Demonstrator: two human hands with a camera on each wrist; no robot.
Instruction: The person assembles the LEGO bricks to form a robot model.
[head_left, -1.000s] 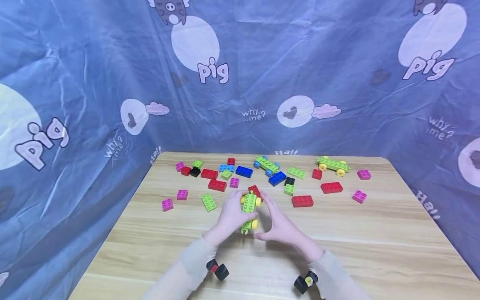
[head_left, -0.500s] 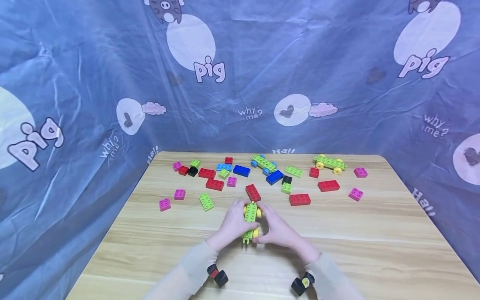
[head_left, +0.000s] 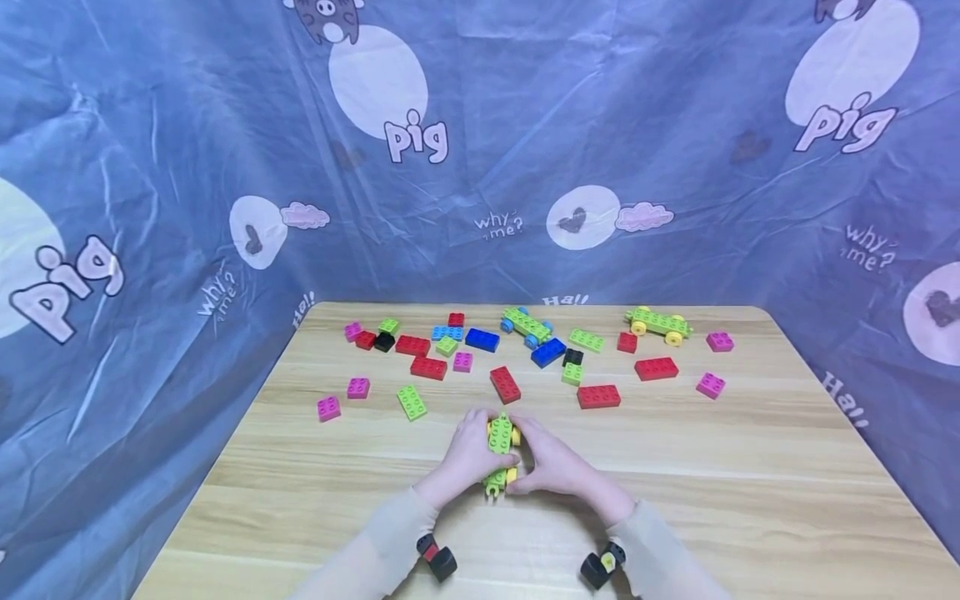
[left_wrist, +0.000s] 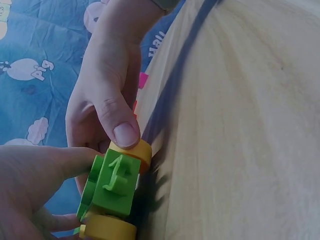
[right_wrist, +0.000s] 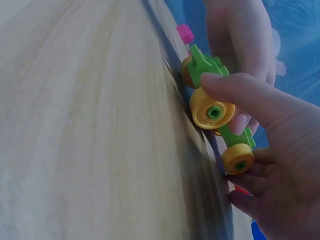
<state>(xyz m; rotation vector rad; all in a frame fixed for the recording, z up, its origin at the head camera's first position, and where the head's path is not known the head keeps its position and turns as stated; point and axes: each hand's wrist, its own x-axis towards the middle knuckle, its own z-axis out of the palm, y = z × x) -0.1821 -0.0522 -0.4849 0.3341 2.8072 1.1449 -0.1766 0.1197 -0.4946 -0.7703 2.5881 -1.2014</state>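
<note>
A lime-green toy car base (head_left: 500, 436) with yellow wheels stands lengthwise at the near middle of the table, its hook end towards me. My left hand (head_left: 470, 450) grips it from the left, thumb lying across the studded top. From the right my right hand (head_left: 558, 463) holds it by the wheels. In the right wrist view, the right thumb presses the near yellow wheel (right_wrist: 212, 110), and the fingers touch the far wheel (right_wrist: 238, 159). The green hook end (left_wrist: 120, 176) faces the left wrist camera. Both hands hide part of the sides.
Beyond the hands lie a red brick (head_left: 505, 384), a green brick (head_left: 411, 402) and another red brick (head_left: 598, 397). Farther back are a blue-wheeled car base (head_left: 527, 326), a yellow-wheeled one (head_left: 658, 323) and several loose bricks. A blue printed cloth (head_left: 480, 150) hangs behind the table.
The car base has come towards me and down, away from the red brick it partly covered. My right hand has closed in from beside it onto its wheels.
</note>
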